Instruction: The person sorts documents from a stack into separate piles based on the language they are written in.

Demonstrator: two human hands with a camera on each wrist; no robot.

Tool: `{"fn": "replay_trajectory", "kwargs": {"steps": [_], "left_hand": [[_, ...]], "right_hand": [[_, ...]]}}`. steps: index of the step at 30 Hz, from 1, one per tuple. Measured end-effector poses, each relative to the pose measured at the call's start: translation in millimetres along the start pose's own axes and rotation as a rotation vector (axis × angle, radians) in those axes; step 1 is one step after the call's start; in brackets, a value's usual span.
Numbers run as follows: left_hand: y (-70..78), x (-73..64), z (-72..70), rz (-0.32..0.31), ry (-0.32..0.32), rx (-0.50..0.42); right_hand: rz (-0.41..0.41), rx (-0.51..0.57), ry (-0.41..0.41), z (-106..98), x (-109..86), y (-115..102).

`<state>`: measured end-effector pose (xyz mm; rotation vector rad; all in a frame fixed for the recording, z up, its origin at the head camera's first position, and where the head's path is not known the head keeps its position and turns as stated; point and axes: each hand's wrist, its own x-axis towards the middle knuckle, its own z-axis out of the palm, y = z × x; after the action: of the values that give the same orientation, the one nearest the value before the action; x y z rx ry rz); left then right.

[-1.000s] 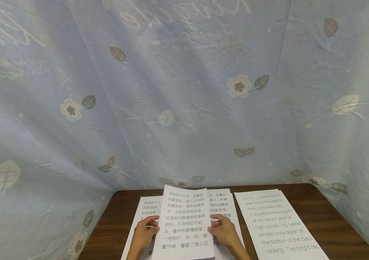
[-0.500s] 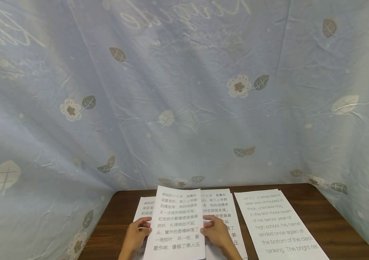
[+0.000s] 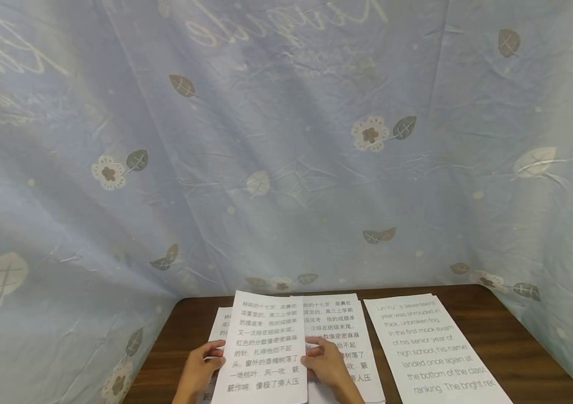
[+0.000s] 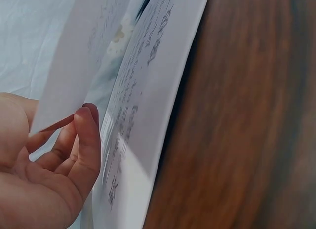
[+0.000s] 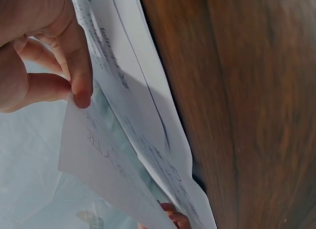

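A pale blue patterned fabric point(image 3: 286, 213) hangs behind a dark wood-grain tabletop point(image 3: 493, 325). On that lie three lots of printed paper: an English-text stack point(image 3: 432, 348) at the right, a Chinese-text middle stack point(image 3: 337, 322), and a left stack point(image 3: 220, 326), mostly covered. The held sheet point(image 3: 263, 348), also in Chinese, is raised above the left stack and overlaps the middle one; whether it is a single leaf is hard to tell. The left hand point(image 3: 198, 365) pinches its left edge, the right hand point(image 3: 328, 365) its right edge. The step in hand seems to be placing this sheet on the left stack; the next move likely calls for aligning edges, then lowering both sides evenly before release.
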<state>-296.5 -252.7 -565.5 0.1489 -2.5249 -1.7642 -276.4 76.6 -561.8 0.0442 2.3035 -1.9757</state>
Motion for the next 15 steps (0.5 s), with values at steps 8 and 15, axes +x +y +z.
{"fn": "replay_trajectory", "kwargs": {"steps": [8, 15], "left_hand": [[-3.6, -1.8, -13.2, -0.002, -0.006, 0.012], [-10.3, 0.3, -26.0, -0.007, 0.008, 0.023]], "right_hand": [[0.009, 0.058, -0.02, 12, -0.2, 0], [0.004, 0.084, -0.024, 26, 1.1, 1]]}}
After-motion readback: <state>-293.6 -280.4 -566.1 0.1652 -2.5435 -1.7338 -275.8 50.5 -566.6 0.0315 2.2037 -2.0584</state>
